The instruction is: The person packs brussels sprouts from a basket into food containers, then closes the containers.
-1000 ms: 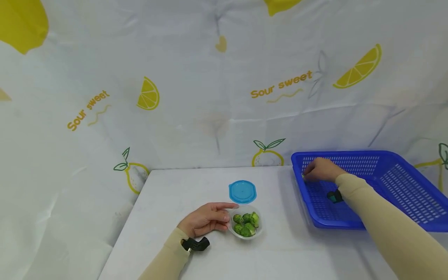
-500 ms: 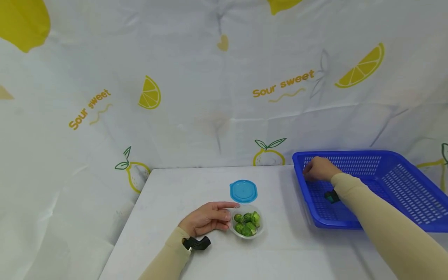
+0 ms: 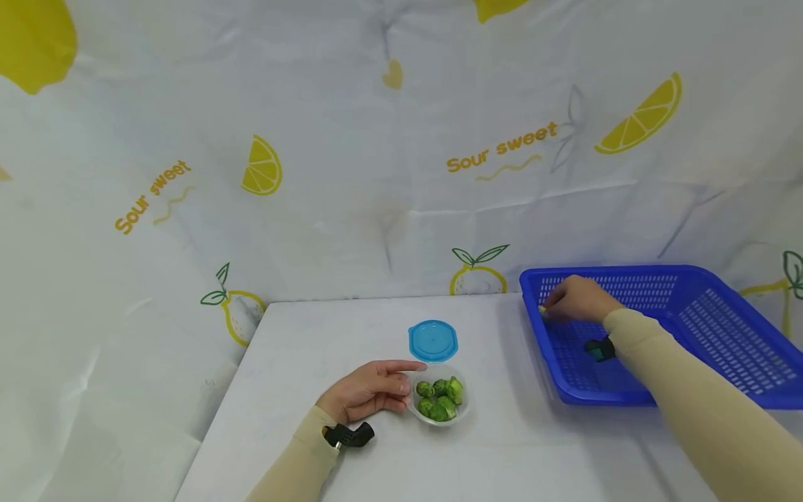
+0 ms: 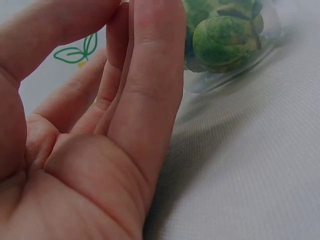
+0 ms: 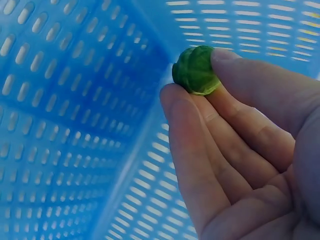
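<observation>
My right hand (image 3: 578, 300) reaches into a blue plastic basket (image 3: 627, 401), near its left wall. Between thumb and fingertips it pinches a Brussels sprout (image 5: 195, 70), plain in the right wrist view and mostly covered in the head view. On the table, my left hand (image 3: 366, 392) holds a small clear bowl (image 3: 439, 422) at its left edge. Its index finger stretches along the far rim and the thumb is at the rim. Several Brussels sprouts (image 3: 442, 408) lie in the bowl. In the left wrist view, the fingertips on the bowl are out of frame.
A blue lid (image 3: 433, 340) lies flat just behind the bowl. The white table (image 3: 301, 348) ends at a lemon-print cloth (image 3: 351, 237) hanging at the back. High slotted walls surround the right hand in the basket.
The right hand stays at the basket's left side; half a second ago its fingers were lower and no sprout showed, now a bit of one does. The left hand keeps its place.
</observation>
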The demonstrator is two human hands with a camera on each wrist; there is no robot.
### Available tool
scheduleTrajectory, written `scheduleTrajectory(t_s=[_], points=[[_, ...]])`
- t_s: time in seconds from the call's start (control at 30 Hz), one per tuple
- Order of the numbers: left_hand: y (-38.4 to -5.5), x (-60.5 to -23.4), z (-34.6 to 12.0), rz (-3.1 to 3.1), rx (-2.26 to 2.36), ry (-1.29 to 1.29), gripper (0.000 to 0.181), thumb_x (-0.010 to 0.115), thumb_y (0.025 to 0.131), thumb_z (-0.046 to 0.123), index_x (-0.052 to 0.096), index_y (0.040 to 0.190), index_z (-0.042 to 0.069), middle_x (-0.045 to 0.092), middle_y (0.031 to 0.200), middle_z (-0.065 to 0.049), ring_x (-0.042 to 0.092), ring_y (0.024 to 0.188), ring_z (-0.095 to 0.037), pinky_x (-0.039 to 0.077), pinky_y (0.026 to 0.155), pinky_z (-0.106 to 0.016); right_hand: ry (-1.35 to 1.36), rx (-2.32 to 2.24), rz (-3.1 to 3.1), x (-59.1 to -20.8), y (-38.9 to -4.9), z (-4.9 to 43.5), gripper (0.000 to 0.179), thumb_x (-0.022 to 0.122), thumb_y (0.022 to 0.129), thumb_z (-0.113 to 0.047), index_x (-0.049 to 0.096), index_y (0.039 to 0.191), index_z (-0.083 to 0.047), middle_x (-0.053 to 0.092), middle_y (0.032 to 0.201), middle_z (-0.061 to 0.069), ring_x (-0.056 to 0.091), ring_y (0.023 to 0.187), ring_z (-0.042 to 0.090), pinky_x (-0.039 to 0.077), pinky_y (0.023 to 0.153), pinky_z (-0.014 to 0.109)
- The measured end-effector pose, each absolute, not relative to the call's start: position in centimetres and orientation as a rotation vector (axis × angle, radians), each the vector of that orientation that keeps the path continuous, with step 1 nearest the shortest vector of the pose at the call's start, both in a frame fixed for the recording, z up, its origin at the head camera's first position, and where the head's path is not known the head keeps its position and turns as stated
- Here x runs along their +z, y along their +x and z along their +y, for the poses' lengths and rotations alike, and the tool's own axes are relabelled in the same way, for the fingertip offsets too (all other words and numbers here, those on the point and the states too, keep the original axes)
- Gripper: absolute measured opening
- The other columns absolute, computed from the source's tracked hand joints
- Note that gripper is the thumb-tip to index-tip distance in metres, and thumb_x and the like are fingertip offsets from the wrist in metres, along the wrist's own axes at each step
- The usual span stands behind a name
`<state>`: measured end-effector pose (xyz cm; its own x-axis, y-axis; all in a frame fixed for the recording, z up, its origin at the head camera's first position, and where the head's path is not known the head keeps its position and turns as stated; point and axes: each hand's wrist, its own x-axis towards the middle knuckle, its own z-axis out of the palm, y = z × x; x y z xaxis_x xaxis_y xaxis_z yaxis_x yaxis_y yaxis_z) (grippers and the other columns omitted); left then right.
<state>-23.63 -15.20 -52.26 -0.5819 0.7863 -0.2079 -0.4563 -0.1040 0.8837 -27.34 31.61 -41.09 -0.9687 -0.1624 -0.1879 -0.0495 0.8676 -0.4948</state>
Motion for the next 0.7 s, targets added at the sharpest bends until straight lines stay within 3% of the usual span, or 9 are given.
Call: scheduleTrajectory(t_s=[0.33, 0.7], points=[[-23.6, -52.4, -15.3, 1.297, 1.808, 0.379, 0.065, 0.072, 0.101, 0.004, 0.048, 0.161, 0.003, 0.073, 0.093, 0.003, 0.075, 0.087, -0.008, 0.067, 0.084, -0.025, -0.204, -0.736, 2.837, -37.3, -23.5, 31.5, 0.039, 0.077, 0.101, -0.034, 0.080, 0.124, -0.003, 0.077, 0.125, 0.021, 0.075, 0.110, 0.038, 0.064, 0.090, 0.057], [-23.6, -52.3, -15.2, 1.287, 1.802, 0.426, 0.068, 0.074, 0.101, 0.009, 0.046, 0.162, 0.003, 0.074, 0.096, 0.002, 0.076, 0.089, -0.009, 0.066, 0.085, -0.024, -0.248, -0.733, 2.899, -33.1, -19.5, 28.6, 0.034, 0.080, 0.098, -0.039, 0.083, 0.118, -0.012, 0.081, 0.118, 0.007, 0.075, 0.108, 0.028, 0.063, 0.091, 0.056]])
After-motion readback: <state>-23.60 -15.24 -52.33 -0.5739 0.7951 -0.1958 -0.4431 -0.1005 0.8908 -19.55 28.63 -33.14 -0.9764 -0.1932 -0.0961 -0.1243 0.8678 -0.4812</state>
